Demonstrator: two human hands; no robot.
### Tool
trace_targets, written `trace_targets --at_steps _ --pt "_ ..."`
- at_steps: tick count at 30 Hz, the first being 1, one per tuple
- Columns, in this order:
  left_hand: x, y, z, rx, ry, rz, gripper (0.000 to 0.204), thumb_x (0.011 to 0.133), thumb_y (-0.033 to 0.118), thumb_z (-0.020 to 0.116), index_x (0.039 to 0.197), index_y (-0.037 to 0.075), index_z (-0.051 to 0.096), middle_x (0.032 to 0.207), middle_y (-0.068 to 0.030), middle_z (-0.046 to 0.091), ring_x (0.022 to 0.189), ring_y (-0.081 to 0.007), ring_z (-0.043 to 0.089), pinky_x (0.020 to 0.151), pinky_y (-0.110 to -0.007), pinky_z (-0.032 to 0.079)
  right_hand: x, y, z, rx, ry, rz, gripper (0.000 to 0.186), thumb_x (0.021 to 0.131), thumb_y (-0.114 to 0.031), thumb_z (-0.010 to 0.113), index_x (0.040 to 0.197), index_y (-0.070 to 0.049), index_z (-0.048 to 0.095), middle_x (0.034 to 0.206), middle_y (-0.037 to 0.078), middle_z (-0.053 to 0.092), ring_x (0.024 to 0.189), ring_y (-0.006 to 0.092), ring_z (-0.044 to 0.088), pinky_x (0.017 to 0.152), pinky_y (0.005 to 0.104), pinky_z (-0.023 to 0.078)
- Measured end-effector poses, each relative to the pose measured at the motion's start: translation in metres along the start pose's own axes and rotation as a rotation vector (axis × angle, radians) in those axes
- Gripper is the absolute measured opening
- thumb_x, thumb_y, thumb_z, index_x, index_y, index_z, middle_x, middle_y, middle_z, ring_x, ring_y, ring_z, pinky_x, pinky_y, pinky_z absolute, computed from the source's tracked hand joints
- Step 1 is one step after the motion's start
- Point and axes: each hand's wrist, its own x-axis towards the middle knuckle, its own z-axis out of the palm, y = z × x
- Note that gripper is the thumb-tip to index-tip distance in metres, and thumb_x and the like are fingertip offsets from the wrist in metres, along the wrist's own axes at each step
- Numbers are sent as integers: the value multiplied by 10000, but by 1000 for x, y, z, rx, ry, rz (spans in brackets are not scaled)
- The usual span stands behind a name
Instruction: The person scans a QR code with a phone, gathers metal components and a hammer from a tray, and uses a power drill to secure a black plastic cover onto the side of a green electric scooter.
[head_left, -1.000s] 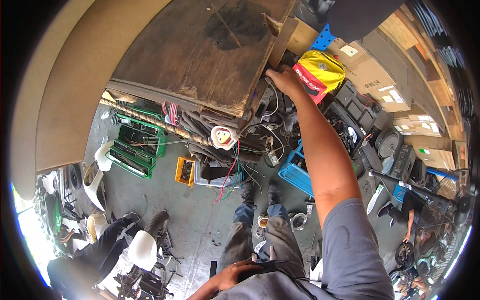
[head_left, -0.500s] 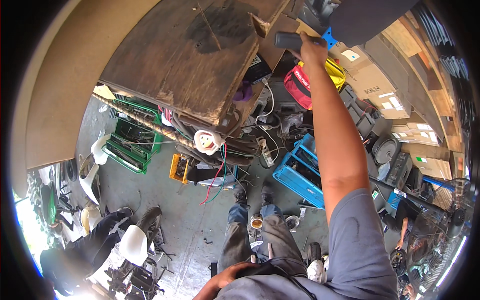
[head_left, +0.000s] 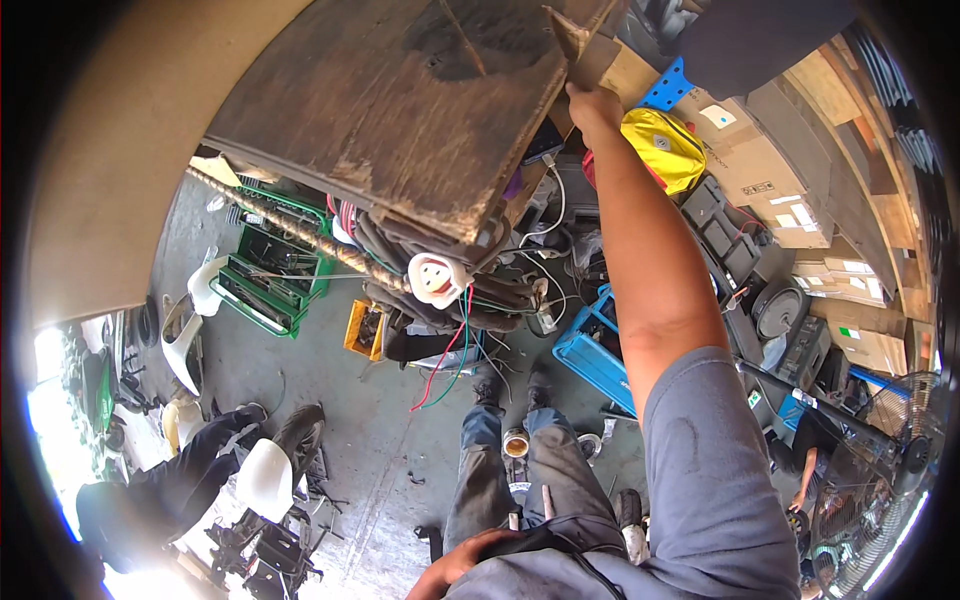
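My right arm stretches far forward, and my right hand (head_left: 595, 107) is at the right edge of a worn brown wooden board (head_left: 400, 110). Its fingertips are hidden at that edge, so whether they grip anything does not show. Just right of the hand is a yellow and red bag (head_left: 663, 150), partly covered by my forearm. A blue perforated strip (head_left: 668, 86) stands beyond it. Down at my waist, my left hand (head_left: 478, 552) rests against a black pouch or cloth (head_left: 550, 533), its fingers mostly out of sight.
A white power socket (head_left: 436, 280) and loose wires hang below the board. Green (head_left: 262, 285), yellow (head_left: 362, 330) and blue (head_left: 592, 355) boxes stand on the floor. Cardboard boxes (head_left: 760, 170) and a fan (head_left: 880, 470) are on the right. Another person (head_left: 165, 510) works at lower left.
My right hand has moved slightly left and down to the board's edge. The dark elongated object it held earlier is no longer visible. My left hand stays at my waist.
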Motion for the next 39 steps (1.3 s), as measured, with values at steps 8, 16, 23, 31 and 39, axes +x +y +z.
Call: trace_targets --at_steps 8,16,23,31,39 --pt "1 -15 15 2 37 9 849 725 530 687 1381 46 450 1374 -176 472 1316 -304 414 1097 -394 293 -2 2 12 -193 78 -455 422 861 -276 565 1277 -202 560 1290 168 553 1199 334 526 989 418 438" --pt "12 -39 42 -19 83 52 845 727 530 686 1383 51 450 1375 -174 472 1318 -301 411 1099 -393 290 6 37 -4 -413 7 -568 439 857 -167 575 1295 -165 534 1264 169 569 1194 332 524 1004 418 416" --pt "10 -29 54 22 161 203 816 740 512 687 1382 64 459 1377 -166 472 1323 -288 405 1104 -388 283 -86 81 -51 73 50 -275 587 805 -387 661 1232 -13 513 1113 244 611 1061 381 566 950 426 425" --pt "-3 -27 48 -51 400 247 698 909 547 529 1382 38 457 1425 -165 442 1342 -284 383 1114 -373 273 -286 338 -65 487 -698 598 268 921 -316 526 833 -64 543 693 118 591 582 244 600 489 396 519" --pt "-90 -49 58 -255 954 407 780 914 625 454 1393 10 435 1440 -177 421 1355 -288 361 1124 -367 256 -329 228 44 223 -1397 527 361 704 -57 496 1060 -95 540 865 116 598 744 298 626 666 507 547"
